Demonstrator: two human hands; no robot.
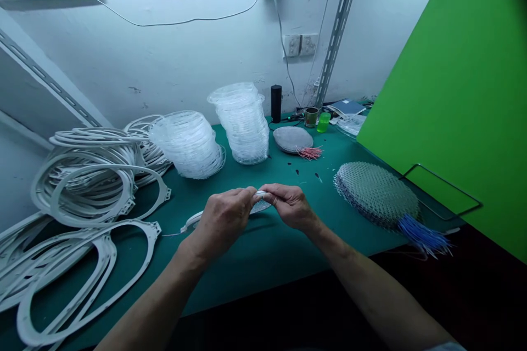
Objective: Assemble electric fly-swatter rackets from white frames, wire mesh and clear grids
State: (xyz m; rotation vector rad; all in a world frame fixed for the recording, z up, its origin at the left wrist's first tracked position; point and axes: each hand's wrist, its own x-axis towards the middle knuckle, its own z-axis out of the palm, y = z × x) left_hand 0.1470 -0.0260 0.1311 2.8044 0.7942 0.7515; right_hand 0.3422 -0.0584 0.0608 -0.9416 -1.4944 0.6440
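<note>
Just above the table, my left hand and my right hand pinch the far rim of a white plastic ring frame. Fingertips of both hands meet closely at the rim, thumbs toward me. Grey mesh shows inside the ring between the hands. My left hand and wrist cover much of the frame. A thin wire sticks out at its left end. Left of my hands lie heaps of similar white ring frames, each with a small squared end.
Behind my hands stand two stacks of clear rings. A grey mesh disc pile with red wires lies at the back. A larger mesh pile with blue wires is at right, beside a green panel.
</note>
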